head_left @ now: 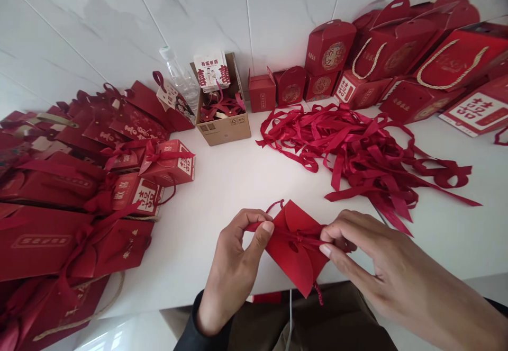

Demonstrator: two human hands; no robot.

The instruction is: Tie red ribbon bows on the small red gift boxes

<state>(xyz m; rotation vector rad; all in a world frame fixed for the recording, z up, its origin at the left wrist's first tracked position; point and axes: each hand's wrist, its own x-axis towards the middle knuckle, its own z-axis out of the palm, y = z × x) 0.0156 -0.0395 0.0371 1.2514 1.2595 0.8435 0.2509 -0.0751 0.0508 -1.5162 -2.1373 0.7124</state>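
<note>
In front of me at the table's near edge is a small red gift box, seen from its folded top. A red ribbon crosses that top and is knotted at the middle. My left hand pinches the ribbon's left part between thumb and fingers. On the other side, my right hand pinches the ribbon just right of the knot. Twisted red cord shows at the box's upper left and lower right. Beyond my right hand lies a loose pile of red ribbons.
Along the left stand many red gift boxes, several tied with ribbon. A cardboard box with cards and ribbon pieces stands by the wall, beside a clear plastic bottle. More red boxes and rope-handled bags line the back right.
</note>
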